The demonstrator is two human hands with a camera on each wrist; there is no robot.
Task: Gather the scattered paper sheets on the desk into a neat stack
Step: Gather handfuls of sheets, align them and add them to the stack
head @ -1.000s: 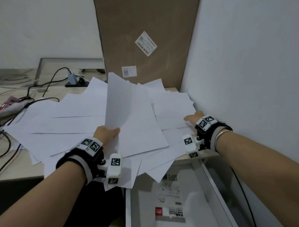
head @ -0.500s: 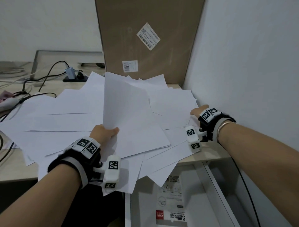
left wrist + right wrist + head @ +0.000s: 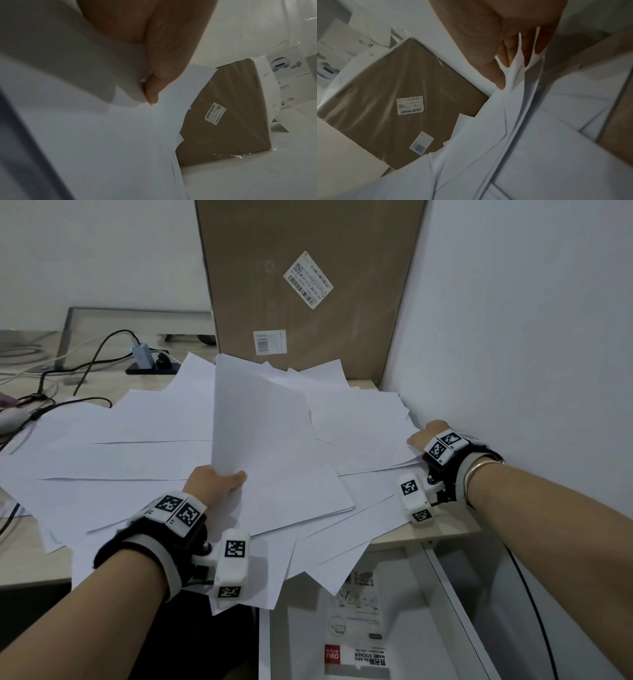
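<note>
White walls meet at a corner where a tall cardboard box (image 3: 308, 289) stands at the back of the desk (image 3: 30, 556). Loose paper sheets (image 3: 144, 440) cover most of the desk, fanned in all directions, several overhanging its near edge.

Left hand (image 3: 214, 484): thumb and fingers pinch the near edge of 1 raised sheet (image 3: 260, 436), which stands tilted above the pile. Right hand (image 3: 428, 434): set at the right margin of the pile beside the wall, fingers spread among several sheet edges (the right wrist view shows paper between them); whether it grips or only presses cannot be told.

Recommended procedure, as a judgement:
1. Hold the raised sheet by its edge only, to avoid creasing.
2. Sweep the right-hand sheets inward toward it, keeping them flat.
3. Recover the overhanging sheets early; they could slide off.
4. Tap all edges square on the desk last.

Not determinable: the sheet count, the left fingers behind the sheet, and the cables (image 3: 85, 364) where paper covers them.
</note>
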